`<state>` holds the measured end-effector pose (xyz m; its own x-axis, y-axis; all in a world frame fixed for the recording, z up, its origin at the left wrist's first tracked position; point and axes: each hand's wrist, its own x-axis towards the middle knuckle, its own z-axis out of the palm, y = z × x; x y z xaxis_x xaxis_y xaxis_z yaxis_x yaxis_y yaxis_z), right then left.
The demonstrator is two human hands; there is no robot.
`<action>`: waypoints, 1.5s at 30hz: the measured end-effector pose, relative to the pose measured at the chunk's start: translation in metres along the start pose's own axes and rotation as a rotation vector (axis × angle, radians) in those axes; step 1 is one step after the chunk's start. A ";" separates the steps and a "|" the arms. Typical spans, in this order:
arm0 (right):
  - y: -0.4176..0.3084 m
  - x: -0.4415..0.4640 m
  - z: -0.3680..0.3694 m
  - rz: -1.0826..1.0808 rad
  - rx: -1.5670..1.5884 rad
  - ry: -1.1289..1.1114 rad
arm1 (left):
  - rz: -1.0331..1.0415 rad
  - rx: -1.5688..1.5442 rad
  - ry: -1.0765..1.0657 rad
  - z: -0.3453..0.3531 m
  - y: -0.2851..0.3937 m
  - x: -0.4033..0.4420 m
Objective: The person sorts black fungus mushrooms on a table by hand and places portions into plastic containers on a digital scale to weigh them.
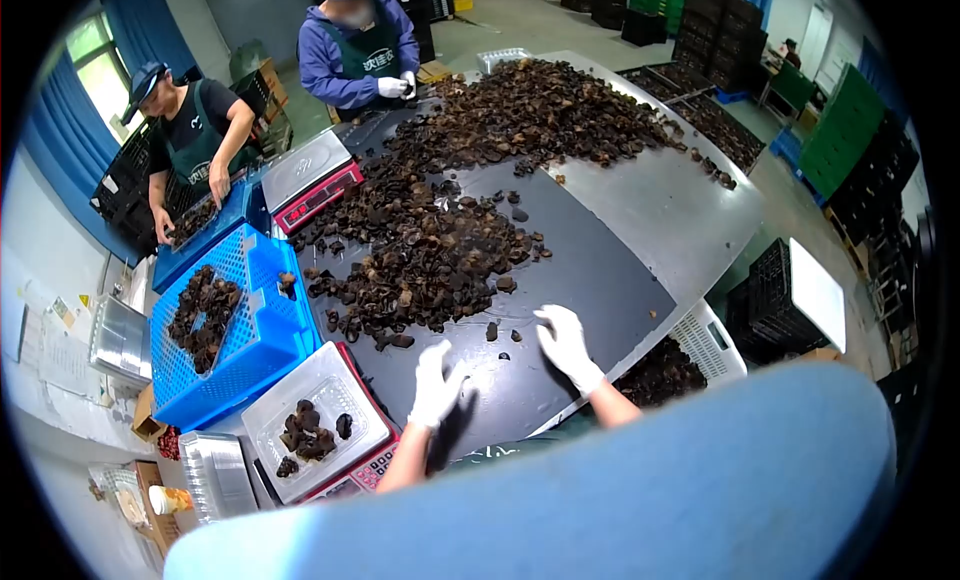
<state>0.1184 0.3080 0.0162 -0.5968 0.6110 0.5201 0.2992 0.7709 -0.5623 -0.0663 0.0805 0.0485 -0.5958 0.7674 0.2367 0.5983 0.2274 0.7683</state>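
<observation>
My left hand, in a white glove, hovers over or rests on the dark table top, fingers apart and nothing in them. To its right, my gloved right hand is likewise open, palm turned inward. Between and beyond the hands lie a few loose dark pieces. A large heap of dark brown, curled pieces, like dried mushrooms or wood ear, spreads just past my fingertips. On a red scale left of my left hand sits a clear plastic tray with several such pieces.
A blue plastic crate holding more pieces stands at the left. Behind it is a second red scale. One co-worker handles a tray; another stands at the far side. A white basket sits below the table's right edge.
</observation>
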 end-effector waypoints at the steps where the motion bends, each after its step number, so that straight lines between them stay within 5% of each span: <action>1: -0.005 0.024 0.021 -0.068 0.027 -0.057 | 0.019 0.066 0.111 0.003 -0.012 0.025; 5: -0.029 0.106 0.097 -0.138 0.132 -0.221 | -0.371 0.320 0.228 -0.003 -0.042 0.125; 9: -0.057 0.125 0.124 0.139 -0.134 -0.443 | -0.734 0.502 0.146 -0.002 -0.061 0.154; 11: -0.050 0.107 0.126 0.006 -0.241 -0.559 | -0.603 0.546 0.052 0.018 -0.067 0.137; 15: -0.027 0.056 0.112 -0.203 0.006 -0.363 | -0.058 0.576 0.175 0.078 -0.069 0.053; 19: -0.018 0.018 0.046 -0.325 0.142 -0.381 | 0.112 0.347 0.069 0.069 -0.024 -0.022; 25: 0.006 0.022 0.046 0.086 -0.142 -0.082 | -0.295 0.371 0.135 0.035 -0.029 -0.040; 27: -0.011 0.036 0.060 0.079 -0.246 -0.292 | -0.299 0.321 0.107 0.041 -0.042 -0.037; 35: -0.086 -0.034 0.026 -0.448 0.064 -0.701 | -0.061 0.168 -0.021 0.040 -0.032 -0.092; 41: -0.045 -0.061 -0.018 -0.158 0.221 -0.402 | -0.142 0.029 -0.068 0.034 -0.041 -0.133; 42: -0.046 -0.060 -0.017 -0.114 0.121 -0.225 | -0.159 0.035 -0.030 0.032 -0.034 -0.127; 45: -0.051 -0.048 0.003 -0.072 -0.040 -0.217 | -0.162 0.080 0.056 0.027 -0.016 -0.097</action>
<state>0.1294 0.2391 0.0178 -0.7623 0.5049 0.4050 0.2773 0.8201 -0.5005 -0.0033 0.0186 -0.0032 -0.7154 0.6829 0.1480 0.5313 0.3941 0.7499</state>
